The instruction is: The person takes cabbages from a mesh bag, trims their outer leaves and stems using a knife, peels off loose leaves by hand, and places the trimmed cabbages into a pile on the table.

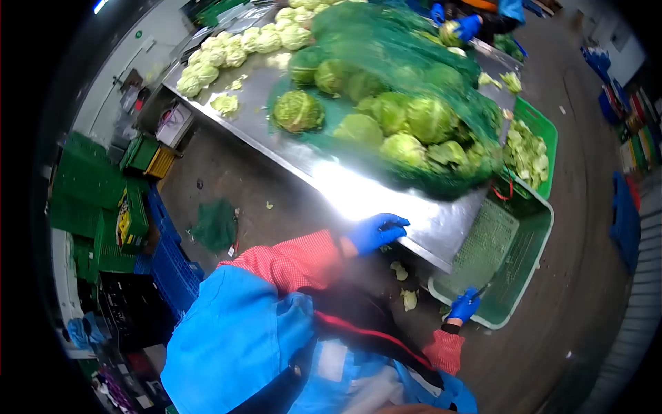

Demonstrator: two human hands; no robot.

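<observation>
My left hand (378,233), in a blue glove, is at the near edge of the metal table (303,165), its fingers bent and partly blurred. Lower right, my right hand (465,306), also gloved in blue, is closed around a dark-handled knife (483,290) over the rim of a green crate (527,276). Green netting (386,41) lies over and around several green cabbages (431,119) on the table. One cabbage (298,111) sits at the left side of the netting.
Pale trimmed cabbages (238,48) line the table's far left side. A second green crate (529,148) holds cut leaves. Across the table, a co-worker's gloved hands (469,26) hold a cabbage. Blue and green crates (165,265) stand at left; leaf scraps (409,299) lie on the floor.
</observation>
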